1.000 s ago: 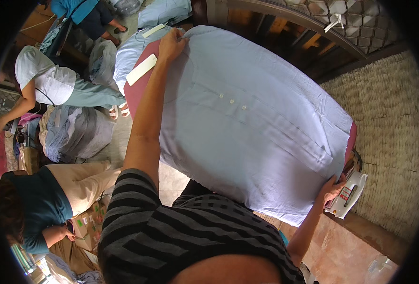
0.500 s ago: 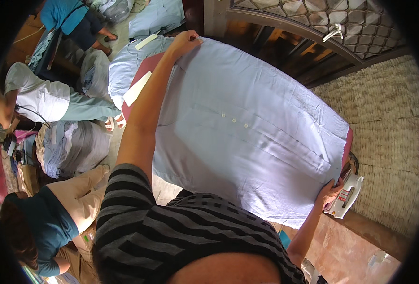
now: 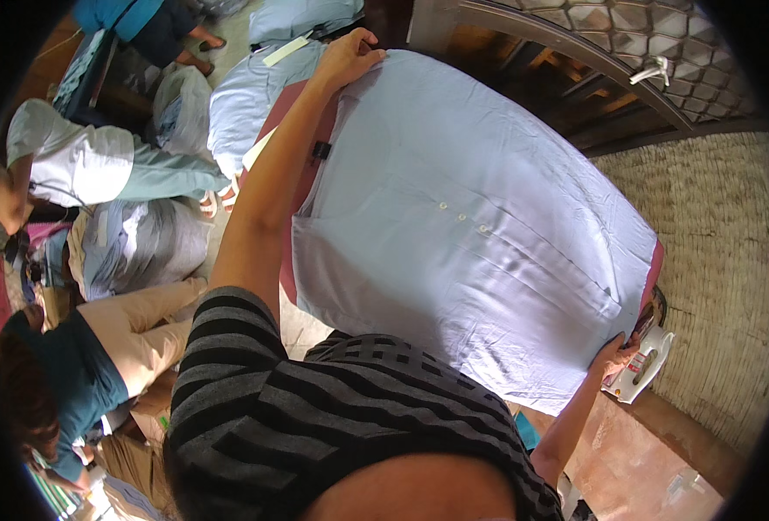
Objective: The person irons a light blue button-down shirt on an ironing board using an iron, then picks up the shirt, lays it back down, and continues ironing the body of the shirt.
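Note:
A pale blue shirt (image 3: 454,165) lies spread over a maroon-covered ironing board (image 3: 315,174), three small buttons on its placket near the middle. My left hand (image 3: 350,59) is at the shirt's far left corner, its fingers closed on the cloth edge. At the right end my right hand (image 3: 614,354) grips the near edge, thumb on top and the other fingers partly hidden. Beside the right hand, just off the board's end, is a white iron (image 3: 643,369). A small black piece (image 3: 321,150) shows at the shirt's left edge, next to my left forearm.
Folded blue garments (image 3: 254,104) with a pale strip (image 3: 285,50) lie beyond the board's left end. A dark metal grille door (image 3: 601,78) stands at the far side, a woven wall (image 3: 714,260) to the right. Several people and bagged clothes (image 3: 141,247) are at the left.
The shirt has shifted rightward on the board, baring more maroon cover and the black piece at the left. Both hands still hold its edges. The whole view has shifted slightly.

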